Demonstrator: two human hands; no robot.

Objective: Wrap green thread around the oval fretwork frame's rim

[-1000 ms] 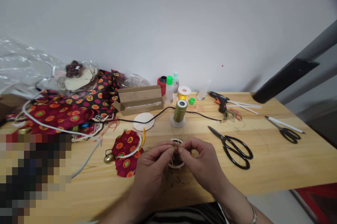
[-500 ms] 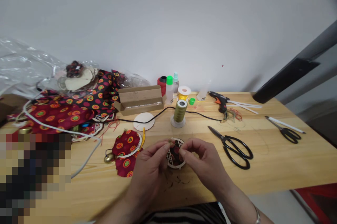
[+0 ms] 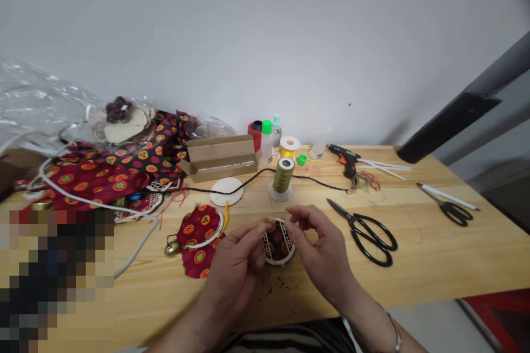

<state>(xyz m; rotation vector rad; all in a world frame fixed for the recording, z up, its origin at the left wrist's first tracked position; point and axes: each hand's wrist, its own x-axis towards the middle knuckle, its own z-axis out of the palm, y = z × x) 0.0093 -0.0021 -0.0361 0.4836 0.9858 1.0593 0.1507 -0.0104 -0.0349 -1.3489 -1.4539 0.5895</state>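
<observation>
The right hand (image 3: 325,251) has parted thumb and forefinger beside the patterned disc (image 3: 278,243). The left hand (image 3: 236,259) pinches a small bit (image 3: 269,223) at the disc's far edge, apparently unaided.

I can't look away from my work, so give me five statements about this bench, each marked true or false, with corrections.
1. The olive thread spool stands upright beyond the hands. True.
2. The large scissors lie to the left of the left hand. False: the large scissors lie to the right of the right hand.
3. The brass bell lies beside red patterned fabric. True.
4. The glue gun is in the right hand. False: the glue gun lies toward the back of the table.
5. The round white-rimmed piece is near the fingertips of the left hand. True.
</observation>
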